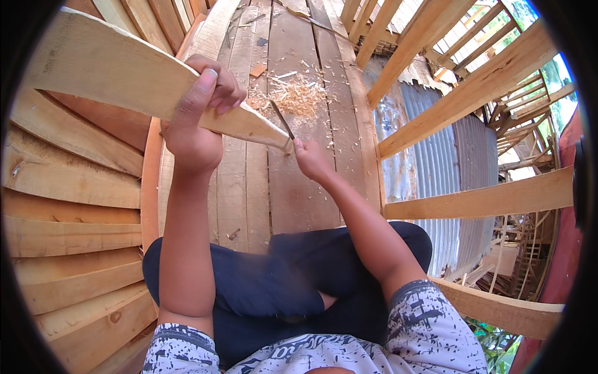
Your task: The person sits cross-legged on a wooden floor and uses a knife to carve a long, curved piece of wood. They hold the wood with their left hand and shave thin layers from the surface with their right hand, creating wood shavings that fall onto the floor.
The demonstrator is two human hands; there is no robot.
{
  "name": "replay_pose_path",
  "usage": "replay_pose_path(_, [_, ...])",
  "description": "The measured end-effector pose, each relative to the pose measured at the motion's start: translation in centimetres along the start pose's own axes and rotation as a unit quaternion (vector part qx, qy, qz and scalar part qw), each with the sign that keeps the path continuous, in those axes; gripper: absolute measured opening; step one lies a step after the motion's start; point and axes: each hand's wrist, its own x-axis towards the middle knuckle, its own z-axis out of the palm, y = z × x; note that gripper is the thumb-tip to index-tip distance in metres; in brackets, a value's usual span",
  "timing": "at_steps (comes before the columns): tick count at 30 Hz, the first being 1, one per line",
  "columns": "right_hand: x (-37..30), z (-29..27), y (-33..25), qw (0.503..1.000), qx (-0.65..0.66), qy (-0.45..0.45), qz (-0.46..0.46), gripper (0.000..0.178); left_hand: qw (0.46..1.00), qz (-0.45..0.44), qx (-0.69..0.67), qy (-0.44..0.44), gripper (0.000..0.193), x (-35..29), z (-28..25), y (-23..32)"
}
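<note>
Left hand (202, 103): fingers clamped on wooden board (118, 65). Right hand (311, 159): fingers clamped on knife (282, 118), blade at board's narrow tip, contact unclear. Board held above plank floor (240, 199), wide end past floor's left edge. Shavings (302, 96) heaped between floor's side edges.

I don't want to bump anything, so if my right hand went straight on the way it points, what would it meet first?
Probably the wooden board, at its narrow end, just ahead of your right hand; depth is hard to judge here, so it could slip past.
</note>
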Motion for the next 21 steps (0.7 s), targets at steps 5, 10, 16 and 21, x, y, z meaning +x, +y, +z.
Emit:
replay_pose_path(5, [-2.8,-0.4,-8.3,0.996,-0.045,-0.045,-0.067,0.053,1.0,0.003,0.023,0.005,0.021,0.0,-1.4,0.9])
replay_pose_path(10, [-0.2,0.4,-2.0,0.998,-0.05,0.01,-0.022,0.052,1.0,0.008,-0.02,0.013,0.018,0.0,-1.1,0.1])
replay_pose_path(16, [-2.6,-0.1,-7.0,0.992,-0.026,-0.012,-0.127,0.051,1.0,-0.002,0.018,0.024,0.021,0.0,-1.5,0.9])
replay_pose_path(21, [-1.8,1.0,-6.1,0.992,-0.12,0.018,-0.031,0.047,1.0,0.003,0.015,-0.002,0.021,0.1,-2.3,0.8])
